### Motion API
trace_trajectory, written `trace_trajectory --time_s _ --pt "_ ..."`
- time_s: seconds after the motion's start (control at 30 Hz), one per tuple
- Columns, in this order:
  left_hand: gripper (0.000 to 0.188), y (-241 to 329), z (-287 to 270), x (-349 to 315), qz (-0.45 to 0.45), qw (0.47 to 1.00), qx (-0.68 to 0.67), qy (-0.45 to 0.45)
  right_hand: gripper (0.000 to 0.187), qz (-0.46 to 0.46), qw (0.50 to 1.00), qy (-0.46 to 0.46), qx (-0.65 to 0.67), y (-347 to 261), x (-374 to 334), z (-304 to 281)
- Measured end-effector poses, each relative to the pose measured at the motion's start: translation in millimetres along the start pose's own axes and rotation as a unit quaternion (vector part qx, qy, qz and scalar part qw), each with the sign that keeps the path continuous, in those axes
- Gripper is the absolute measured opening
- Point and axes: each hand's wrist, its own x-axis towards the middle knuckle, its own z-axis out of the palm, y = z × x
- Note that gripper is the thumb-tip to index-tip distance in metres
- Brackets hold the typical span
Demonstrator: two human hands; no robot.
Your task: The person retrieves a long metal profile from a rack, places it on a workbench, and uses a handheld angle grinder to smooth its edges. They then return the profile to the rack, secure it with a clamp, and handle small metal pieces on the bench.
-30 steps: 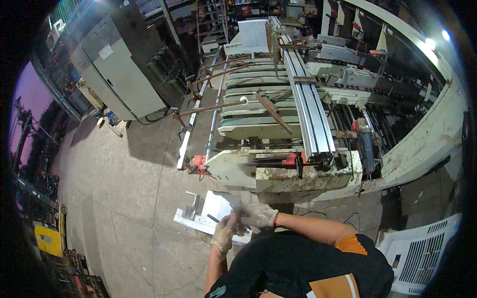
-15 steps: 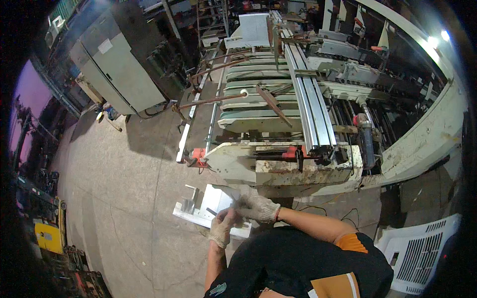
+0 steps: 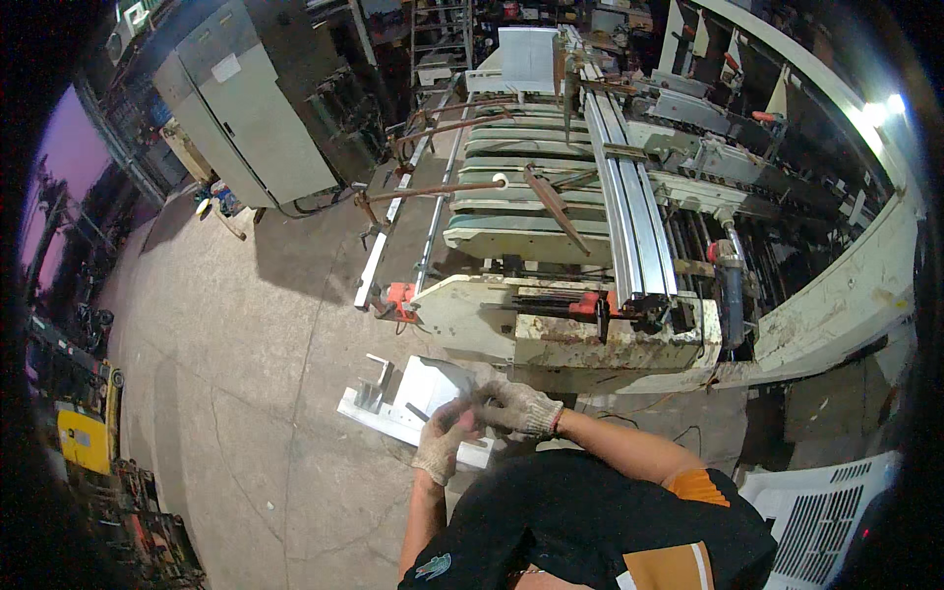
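A white metal bracket assembly (image 3: 425, 388) lies low in front of me, with a flat plate, a long base bar and a small upright piece (image 3: 370, 385) at its left end. My left hand (image 3: 440, 441), in a pale knit work glove, is over the bar's near side with its fingers curled in. My right hand (image 3: 521, 407), gloved alike, reaches across from the right, fingers bent together beside the plate. The fingertips of both hands meet around something small, and a reddish patch shows between them. What they grip is too small and hidden to name.
A large cream machine frame (image 3: 590, 339) with aluminium rails (image 3: 629, 211) stands ahead. A blue-grey angle grinder (image 3: 730, 295) rests at its right. Far left is a grey cabinet (image 3: 246, 123); a yellow box (image 3: 84, 440) sits at the left edge, a white slatted panel (image 3: 821, 521) lower right.
The view has shifted slightly. My hands stay together over the bracket, the left one turned a little, and a reddish patch now shows between the fingers.
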Motion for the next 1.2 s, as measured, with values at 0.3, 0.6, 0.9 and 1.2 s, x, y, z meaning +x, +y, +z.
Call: trace_trajectory --time_s 0.3,0.6,0.9,1.2 --pt "0.046 5.3 -0.3 -0.3 -0.037 0.999 0.016 -0.007 0.049 -0.061 0.994 0.027 -0.087 11.3 10.4 0.3" --pt "0.059 14.0 0.7 -3.0 -0.104 0.992 0.068 -0.014 0.060 -0.063 0.992 0.006 -0.113 24.1 16.6 0.8" --pt "0.037 7.0 1.6 0.5 -0.054 0.998 0.035 -0.011 0.055 -0.091 0.982 0.016 -0.167 34.3 20.9 1.1" --pt "0.041 -5.0 -5.7 3.1 -0.014 0.998 0.066 -0.010 0.045 -0.126 0.967 0.017 -0.223 52.6 35.3 3.1"
